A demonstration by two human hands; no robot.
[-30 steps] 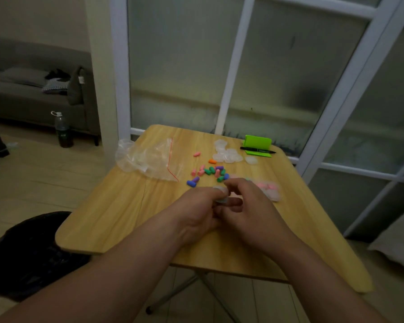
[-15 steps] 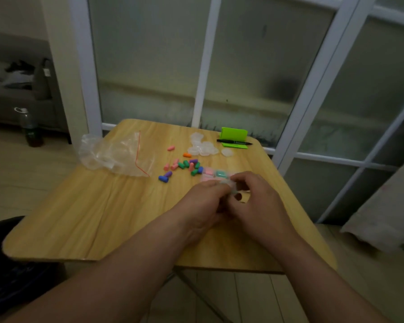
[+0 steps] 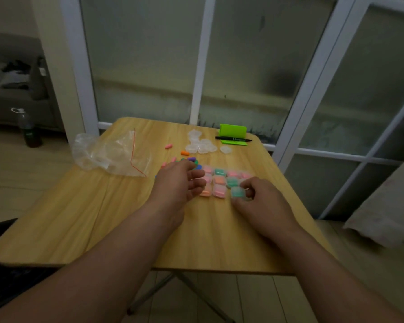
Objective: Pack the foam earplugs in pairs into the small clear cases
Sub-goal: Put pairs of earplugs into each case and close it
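Two bare arms come in from the bottom and point toward the middle. The left arm [image 3: 98, 259] comes from the low left. The right arm [image 3: 331, 269] comes from the low right. The left hand [image 3: 180, 180] is palm down with loose, spread fingers and holds nothing. The right hand [image 3: 261, 201] is just beside it, not touching. Its fingers and thumb curl round a small clear case [image 3: 238, 192] and pinch it.

Loose earplugs [image 3: 191, 159] partly behind left hand [image 3: 175, 183], teal case [image 3: 237, 191] edges under right hand [image 3: 264, 206]
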